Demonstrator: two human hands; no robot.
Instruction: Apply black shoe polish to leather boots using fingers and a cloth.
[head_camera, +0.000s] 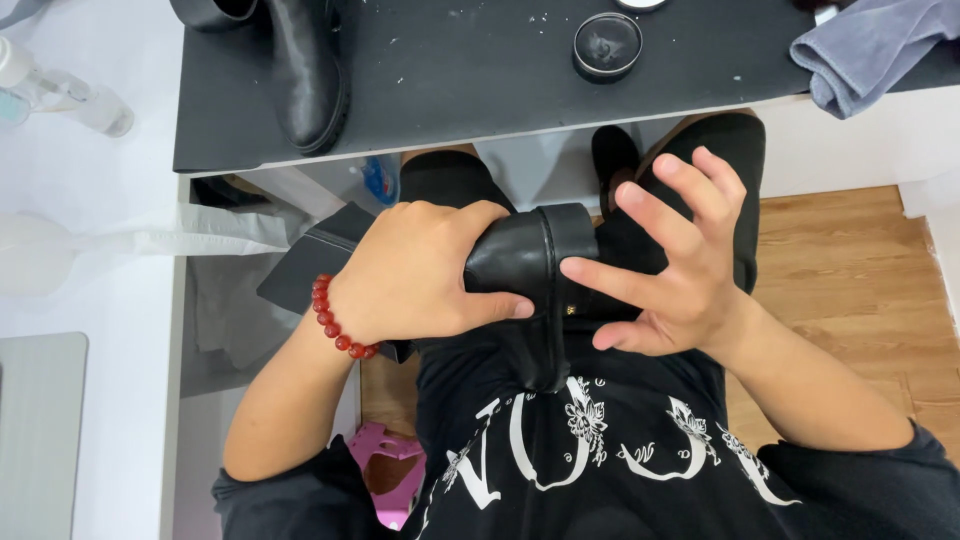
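Two black boots show: one stands on the dark counter (480, 70) near its left edge, the other boot (525, 265) lies in the lap below the counter's front edge. Left hand (420, 275) wraps it, fingers closed around the leather. Right hand (680, 260) has fingers spread, one fingertip touching the boot. Open round tin (607, 45) holds dark polish; grey cloth (870, 45) overhangs the right edge.
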